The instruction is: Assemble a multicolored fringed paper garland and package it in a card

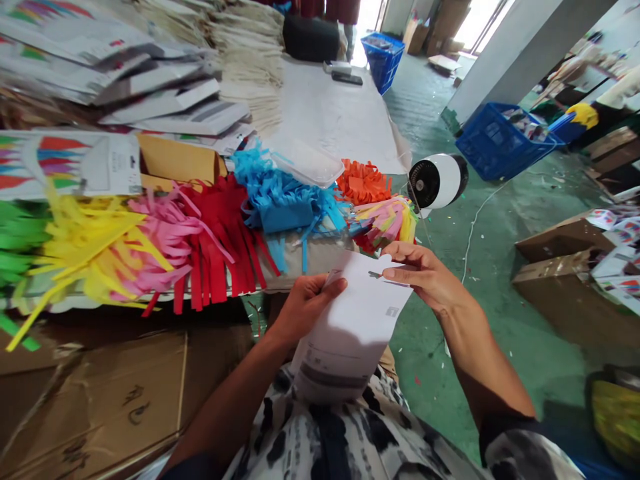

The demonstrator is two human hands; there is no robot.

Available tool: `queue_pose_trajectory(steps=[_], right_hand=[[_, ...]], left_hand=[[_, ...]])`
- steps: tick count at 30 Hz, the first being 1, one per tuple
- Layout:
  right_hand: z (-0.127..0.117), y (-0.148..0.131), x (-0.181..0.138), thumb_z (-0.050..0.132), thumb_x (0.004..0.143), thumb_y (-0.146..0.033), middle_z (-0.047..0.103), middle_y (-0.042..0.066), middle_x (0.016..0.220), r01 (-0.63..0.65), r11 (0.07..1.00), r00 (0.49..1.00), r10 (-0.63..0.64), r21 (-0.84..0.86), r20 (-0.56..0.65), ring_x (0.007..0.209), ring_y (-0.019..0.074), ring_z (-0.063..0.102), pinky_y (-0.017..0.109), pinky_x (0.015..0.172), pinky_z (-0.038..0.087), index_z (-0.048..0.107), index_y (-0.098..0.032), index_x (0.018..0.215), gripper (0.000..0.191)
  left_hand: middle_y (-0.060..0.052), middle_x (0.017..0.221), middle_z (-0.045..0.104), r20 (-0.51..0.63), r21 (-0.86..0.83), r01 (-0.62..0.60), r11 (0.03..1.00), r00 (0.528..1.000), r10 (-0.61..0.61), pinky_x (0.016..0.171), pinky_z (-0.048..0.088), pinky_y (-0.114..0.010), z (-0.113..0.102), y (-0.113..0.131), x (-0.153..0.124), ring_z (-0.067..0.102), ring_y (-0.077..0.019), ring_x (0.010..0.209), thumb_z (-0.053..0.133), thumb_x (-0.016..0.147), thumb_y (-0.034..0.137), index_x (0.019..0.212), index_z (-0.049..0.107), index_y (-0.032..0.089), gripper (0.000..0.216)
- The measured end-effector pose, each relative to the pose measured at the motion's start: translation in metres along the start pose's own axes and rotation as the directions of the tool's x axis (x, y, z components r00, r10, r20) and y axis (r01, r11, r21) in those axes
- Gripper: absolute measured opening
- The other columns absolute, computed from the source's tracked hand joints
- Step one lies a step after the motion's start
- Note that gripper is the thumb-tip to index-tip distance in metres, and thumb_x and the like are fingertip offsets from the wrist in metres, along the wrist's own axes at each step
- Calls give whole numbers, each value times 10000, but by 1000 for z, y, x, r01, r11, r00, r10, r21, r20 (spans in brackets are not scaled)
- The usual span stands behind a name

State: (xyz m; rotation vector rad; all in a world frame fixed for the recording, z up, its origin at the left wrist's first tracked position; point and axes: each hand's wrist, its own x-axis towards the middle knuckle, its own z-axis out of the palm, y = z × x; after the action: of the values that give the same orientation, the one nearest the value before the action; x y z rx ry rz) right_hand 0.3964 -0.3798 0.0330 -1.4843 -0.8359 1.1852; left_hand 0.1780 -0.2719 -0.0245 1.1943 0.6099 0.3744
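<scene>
A white printed card sleeve (350, 333) is held between both hands, close against my patterned shirt. My left hand (310, 303) grips its left edge, thumb on the face. At the top right corner, near a small hang-hole cutout, my right hand (420, 273) pinches the edge with thumb and fingers. Just beyond, on the table, lie bundles of cut fringe: blue (285, 193), red (215, 233), pink (163, 233), yellow (90, 240), green (20, 230) and orange (363, 181). A multicoloured tassel bundle (387, 220) rests at the table's right corner.
Stacked printed packages (165, 100) fill the table's left. A white and black fan (437, 181) is at the table's right edge. Blue crates (505, 143) and open cartons (560, 280) stand on the green floor. A large cardboard box (125, 393) is at lower left.
</scene>
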Motion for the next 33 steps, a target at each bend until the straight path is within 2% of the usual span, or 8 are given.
queue_pose_trajectory(steps=[6, 12, 14, 17, 18, 22, 27, 33], right_hand=[[8, -3, 0, 897, 764, -504, 726, 9, 910, 241, 865, 944, -314, -439, -102, 821, 169, 659, 290, 735, 529, 727, -215, 930, 375], [11, 4, -10, 727, 917, -321, 746, 21, 1059, 258, 699, 871, -467, -666, -153, 846, 183, 669, 340, 803, 536, 708, -241, 1150, 247], [13, 6, -14, 672, 952, -261, 753, 41, 1140, 311, 616, 786, -595, -723, -169, 954, 216, 696, 384, 877, 544, 703, -253, 1196, 246], [20, 6, -20, 671, 983, -243, 743, 84, 1241, 324, 367, 585, -802, -872, -121, 1167, 276, 665, 456, 1011, 498, 694, -267, 1223, 243], [23, 6, -21, 680, 987, -252, 749, 87, 1227, 314, 287, 566, -822, -905, -65, 1168, 281, 663, 458, 1012, 487, 686, -268, 1223, 236], [29, 8, -23, 688, 1000, -348, 771, 70, 1101, 299, 155, 686, -721, -941, 99, 1020, 267, 685, 414, 881, 459, 642, -234, 1164, 205], [28, 6, -22, 665, 1005, -397, 749, 43, 991, 311, 281, 763, -643, -908, 62, 881, 228, 673, 373, 806, 446, 603, -231, 1070, 189], [36, -2, -21, 631, 995, -248, 727, 13, 1000, 381, 470, 806, -590, -796, 37, 882, 190, 667, 339, 826, 475, 603, -241, 1047, 60]], left_hand=[[17, 609, 528, -14, 7, -38, 999, 999, 38, 486, 271, -205, 7, 3, 4, 405, -82, 547, 775, 829, 659, 710, 650, 134, 554], [6, 619, 596, -111, -51, -5, 999, 994, 0, 465, 307, -202, 5, 2, 5, 460, -85, 514, 817, 799, 648, 747, 689, 135, 532], [-8, 648, 647, -140, -99, 29, 995, 989, -42, 461, 331, -203, 2, 2, 4, 502, -95, 508, 824, 799, 641, 809, 723, 138, 514], [-17, 668, 686, -162, -161, 47, 986, 984, -73, 458, 363, -208, 1, 2, 2, 544, -110, 502, 843, 787, 628, 848, 741, 144, 499], [-21, 674, 694, -165, -169, 46, 984, 983, -75, 460, 373, -210, 1, 2, 2, 555, -115, 506, 849, 783, 625, 853, 745, 145, 497], [-16, 674, 687, -170, -133, 24, 991, 984, -46, 469, 378, -210, 2, 3, 1, 549, -113, 529, 842, 793, 621, 836, 751, 141, 490], [12, 612, 605, -181, 5, -58, 998, 982, 58, 453, 314, -206, 3, 6, 2, 459, -92, 526, 821, 793, 649, 723, 709, 137, 528], [6, 619, 594, -154, 38, -48, 998, 987, 54, 459, 301, -208, 5, 7, 4, 457, -98, 542, 799, 804, 665, 712, 693, 136, 547]])
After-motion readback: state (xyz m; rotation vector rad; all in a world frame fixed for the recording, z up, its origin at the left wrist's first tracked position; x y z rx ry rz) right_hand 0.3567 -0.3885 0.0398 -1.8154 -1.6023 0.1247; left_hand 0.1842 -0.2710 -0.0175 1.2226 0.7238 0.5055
